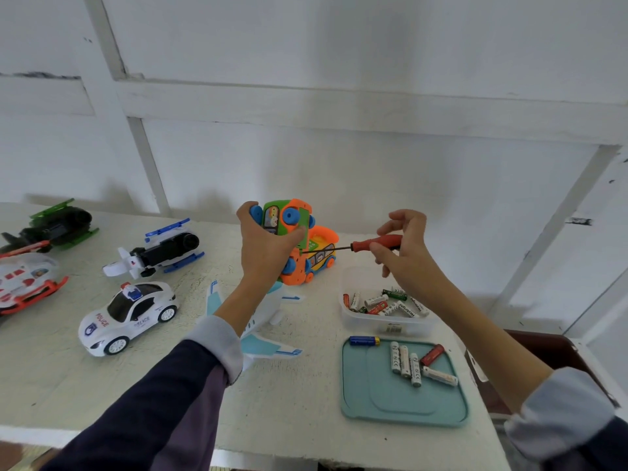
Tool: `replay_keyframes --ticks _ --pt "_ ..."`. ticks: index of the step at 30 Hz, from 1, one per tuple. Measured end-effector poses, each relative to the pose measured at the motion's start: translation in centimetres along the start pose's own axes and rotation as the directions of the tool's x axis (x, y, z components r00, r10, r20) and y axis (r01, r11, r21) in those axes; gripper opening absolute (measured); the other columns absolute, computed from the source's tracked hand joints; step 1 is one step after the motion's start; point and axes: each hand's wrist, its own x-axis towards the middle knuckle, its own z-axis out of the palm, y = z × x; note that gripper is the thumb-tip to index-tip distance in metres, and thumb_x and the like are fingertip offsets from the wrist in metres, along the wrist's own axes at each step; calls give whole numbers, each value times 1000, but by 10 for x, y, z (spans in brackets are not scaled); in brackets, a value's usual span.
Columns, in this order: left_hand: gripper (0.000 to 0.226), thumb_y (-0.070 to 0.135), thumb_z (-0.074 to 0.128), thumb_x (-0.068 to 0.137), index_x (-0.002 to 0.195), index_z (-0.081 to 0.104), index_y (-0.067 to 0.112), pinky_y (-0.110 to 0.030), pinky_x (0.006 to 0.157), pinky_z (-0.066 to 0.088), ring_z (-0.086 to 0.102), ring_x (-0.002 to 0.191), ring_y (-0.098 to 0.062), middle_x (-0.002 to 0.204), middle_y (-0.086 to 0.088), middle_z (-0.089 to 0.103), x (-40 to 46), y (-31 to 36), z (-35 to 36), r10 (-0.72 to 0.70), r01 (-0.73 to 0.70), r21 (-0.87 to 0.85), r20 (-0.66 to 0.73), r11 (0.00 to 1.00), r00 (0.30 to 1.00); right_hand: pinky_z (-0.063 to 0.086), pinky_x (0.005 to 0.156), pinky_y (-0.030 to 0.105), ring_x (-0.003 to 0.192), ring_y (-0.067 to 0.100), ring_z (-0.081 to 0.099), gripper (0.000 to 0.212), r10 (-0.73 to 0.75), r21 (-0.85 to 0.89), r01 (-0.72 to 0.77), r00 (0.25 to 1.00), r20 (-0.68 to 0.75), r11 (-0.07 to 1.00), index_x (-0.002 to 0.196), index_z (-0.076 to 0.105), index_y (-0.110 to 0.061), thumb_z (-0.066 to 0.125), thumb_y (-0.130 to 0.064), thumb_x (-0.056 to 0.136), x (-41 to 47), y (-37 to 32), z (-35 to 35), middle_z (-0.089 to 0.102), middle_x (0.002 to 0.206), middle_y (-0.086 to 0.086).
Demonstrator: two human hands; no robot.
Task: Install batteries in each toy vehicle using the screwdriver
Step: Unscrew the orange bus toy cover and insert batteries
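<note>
Left hand (263, 248) grips the orange-and-green plastic toy truck (293, 232); right hand (401, 248) pinches the red-handled screwdriver (375, 242). I'd keep the tip square and press in while twisting.

A white tabletop (306, 419) with a rough, textured surface carries the items. Behind it stands a white wall (339, 45) with raised white framing strips (306, 100) running horizontally and diagonally across its panels. A dark smudge marks the wall at upper left. At the right edge, beyond the tabletop corner, a dark brown piece of furniture (550, 355) is partly visible; its type cannot be determined. A small dark mark sits on the diagonal strip at right (577, 220).
</note>
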Motion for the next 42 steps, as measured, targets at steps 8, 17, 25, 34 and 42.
replay_keyframes --ticks 8,17,25,34,42 --pt "82 51 68 44 114 29 31 -45 82 57 67 88 -20 110 -7 60 2 2 2 -11 12 -9 8 1000 1000 45 52 13 72 13 53 40 -32 -11 32 999 9 999 115 24 -19 53 -5 92 2 8 -2 43 94 -3" --pt "64 21 79 70 111 29 30 -46 81 57 67 86 -21 100 -3 60 10 -3 9 17 -17 10 3 1000 1000 50 59 21 70 16 57 50 -30 16 30 999 -24 999 116 24 -19 61 -5 87 5 11 -6 48 88 1" --pt "69 30 77 62 112 30 29 -46 82 56 67 86 -21 102 -3 60 7 -4 18 13 -13 13 -5 1000 1000 47 54 17 65 15 55 38 -5 37 5 1000 -18 999 113 28 -18 58 -10 90 11 16 -12 48 88 5" --pt "70 35 72 57 112 30 28 -44 82 56 65 83 -18 93 5 57 8 -4 32 10 -11 -24 -14 1000 1000 46 50 22 59 17 54 36 28 73 -29 1000 14 997 117 32 -13 57 -17 91 16 26 -25 51 83 3" --pt "68 33 73 58 111 30 28 -44 83 57 66 88 -21 98 -1 59 8 -7 41 7 -10 -65 -46 998 999 43 52 22 57 16 52 28 7 45 -9 999 31 999 111 36 -15 56 -15 92 24 36 -32 52 78 4"
